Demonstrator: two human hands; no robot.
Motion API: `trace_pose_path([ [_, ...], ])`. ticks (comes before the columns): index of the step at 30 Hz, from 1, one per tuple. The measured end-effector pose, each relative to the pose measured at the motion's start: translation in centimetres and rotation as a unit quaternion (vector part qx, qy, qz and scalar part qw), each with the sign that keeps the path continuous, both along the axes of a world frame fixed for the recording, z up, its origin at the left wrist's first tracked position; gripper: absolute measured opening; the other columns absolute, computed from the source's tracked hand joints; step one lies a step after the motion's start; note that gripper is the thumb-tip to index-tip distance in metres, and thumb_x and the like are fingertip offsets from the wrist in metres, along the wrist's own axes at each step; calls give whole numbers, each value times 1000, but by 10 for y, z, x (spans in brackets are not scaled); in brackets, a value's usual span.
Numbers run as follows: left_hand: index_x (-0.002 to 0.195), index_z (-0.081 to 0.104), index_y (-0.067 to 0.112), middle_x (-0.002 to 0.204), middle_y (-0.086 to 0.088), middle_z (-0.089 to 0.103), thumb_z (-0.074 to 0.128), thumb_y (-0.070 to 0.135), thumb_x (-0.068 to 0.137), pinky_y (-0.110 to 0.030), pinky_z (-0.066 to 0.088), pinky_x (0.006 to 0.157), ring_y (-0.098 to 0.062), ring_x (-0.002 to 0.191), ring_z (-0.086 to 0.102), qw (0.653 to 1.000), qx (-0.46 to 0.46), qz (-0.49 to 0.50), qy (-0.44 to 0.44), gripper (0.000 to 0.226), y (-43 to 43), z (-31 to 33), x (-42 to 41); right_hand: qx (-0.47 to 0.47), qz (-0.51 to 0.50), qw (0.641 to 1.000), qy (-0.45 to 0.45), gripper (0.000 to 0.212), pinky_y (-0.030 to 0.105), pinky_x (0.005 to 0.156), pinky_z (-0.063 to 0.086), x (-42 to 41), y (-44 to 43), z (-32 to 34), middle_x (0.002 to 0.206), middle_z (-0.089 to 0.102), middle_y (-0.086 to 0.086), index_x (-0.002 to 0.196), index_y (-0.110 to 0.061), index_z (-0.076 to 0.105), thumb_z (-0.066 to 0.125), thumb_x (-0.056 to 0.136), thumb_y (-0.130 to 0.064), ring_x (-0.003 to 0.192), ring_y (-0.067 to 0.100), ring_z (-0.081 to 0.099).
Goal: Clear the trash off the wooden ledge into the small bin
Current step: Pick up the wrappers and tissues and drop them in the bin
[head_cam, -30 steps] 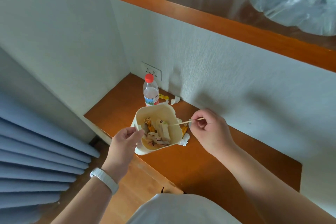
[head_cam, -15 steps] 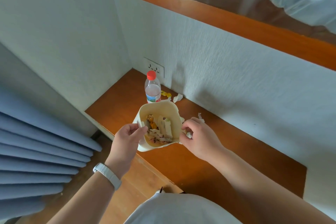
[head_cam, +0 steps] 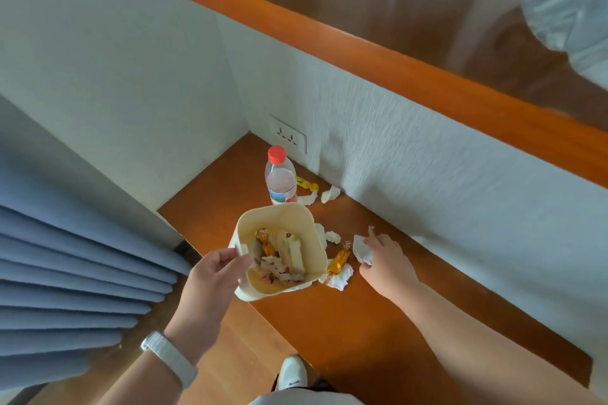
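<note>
My left hand [head_cam: 214, 276] grips the near-left rim of the small cream bin [head_cam: 306, 223], held just above the wooden ledge [head_cam: 378, 322] and holding wrappers and paper scraps. To the bin's right, my right hand [head_cam: 383, 261] rests on the ledge with its fingers closed on a crumpled white tissue [head_cam: 361, 248]. Between bin and hand lie a gold candy wrapper [head_cam: 339, 261], a white tissue [head_cam: 340, 279] and a small tissue ball [head_cam: 332, 236]. More white scraps [head_cam: 330, 193] and a yellow wrapper [head_cam: 304, 183] lie by the wall.
A clear plastic bottle with a red cap [head_cam: 279, 179] stands behind the bin near a wall socket [head_cam: 288, 136]. Blue curtain folds [head_cam: 65, 273] hang at the left. A higher wooden shelf [head_cam: 427, 76] runs above, bearing a clear plastic bag [head_cam: 572, 3]. A white shoe [head_cam: 292, 373] shows below.
My right hand carried a thin stick to the bin's rim, then moved right and down to the ledge and closed on the tissue. The stick is no longer in sight. The bin stayed in my left hand.
</note>
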State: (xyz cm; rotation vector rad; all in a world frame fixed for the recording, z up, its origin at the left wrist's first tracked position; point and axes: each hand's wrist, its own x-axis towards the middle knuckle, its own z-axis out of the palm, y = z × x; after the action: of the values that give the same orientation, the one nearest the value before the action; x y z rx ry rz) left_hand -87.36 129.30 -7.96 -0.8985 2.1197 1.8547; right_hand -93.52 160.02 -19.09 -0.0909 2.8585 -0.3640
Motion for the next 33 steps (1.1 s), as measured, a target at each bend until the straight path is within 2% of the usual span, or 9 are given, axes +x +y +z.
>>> trace_pose_path([
  [2,107,73,15,92,-6,83,71,29,96,-34,60,76,-25,91,78,1000,18,12,5,17,2,3,0,13,10,1000,-1,50,27,89,53,-2,0,-7,139,49,4,137,-22,47,62,91,-31,120,19,52],
  [6,107,73,14,98,-10,82,71,28,96,-33,58,78,-29,97,77,1000,15,12,8,18,7,6,0,32,21,999,-17,40,25,86,52,-8,-5,-11,130,56,2,134,-19,52,55,95,-28,112,17,55],
  [10,108,72,14,100,-11,81,72,29,96,-36,60,83,-29,98,76,1000,0,0,7,19,9,7,-1,17,3,999,-33,18,23,71,54,-8,-11,3,93,60,-5,104,-19,63,47,97,-24,85,12,60],
  [14,106,72,15,100,-10,81,72,28,96,-40,60,85,-28,99,76,1000,6,-4,8,17,10,7,-1,-71,-45,996,15,19,23,68,53,-3,-12,40,91,60,-7,100,-20,63,47,100,-30,81,10,60],
  [17,106,72,17,100,-9,81,71,31,96,-40,61,86,-28,99,76,1000,9,-15,14,17,13,8,2,-132,-42,988,68,10,19,58,42,4,-17,77,90,60,-10,99,-22,62,56,96,-29,74,5,56],
  [21,102,73,18,85,1,82,73,32,95,-35,60,78,-23,93,79,999,15,-22,23,15,15,8,10,-226,-7,967,117,11,18,62,41,17,-38,128,90,55,-19,104,-22,64,61,93,-22,77,-2,54],
  [25,102,73,17,87,1,83,75,32,94,-41,63,84,-25,96,78,999,35,-32,16,17,21,8,19,-241,65,958,142,16,19,66,46,33,-64,156,87,54,-20,107,-18,66,62,92,-20,76,-3,53],
  [28,104,73,17,87,3,83,74,33,94,-44,63,90,-25,98,78,998,46,-43,5,19,29,7,24,-223,98,960,137,18,23,67,46,39,-76,159,92,58,-12,110,-17,65,61,93,-22,79,6,54],
  [33,102,73,18,94,-2,82,74,35,94,-32,58,78,-24,99,76,998,38,-42,-1,19,40,9,36,-243,129,951,142,29,17,70,45,45,-68,160,101,56,-14,119,-18,63,60,93,-31,89,5,54],
])
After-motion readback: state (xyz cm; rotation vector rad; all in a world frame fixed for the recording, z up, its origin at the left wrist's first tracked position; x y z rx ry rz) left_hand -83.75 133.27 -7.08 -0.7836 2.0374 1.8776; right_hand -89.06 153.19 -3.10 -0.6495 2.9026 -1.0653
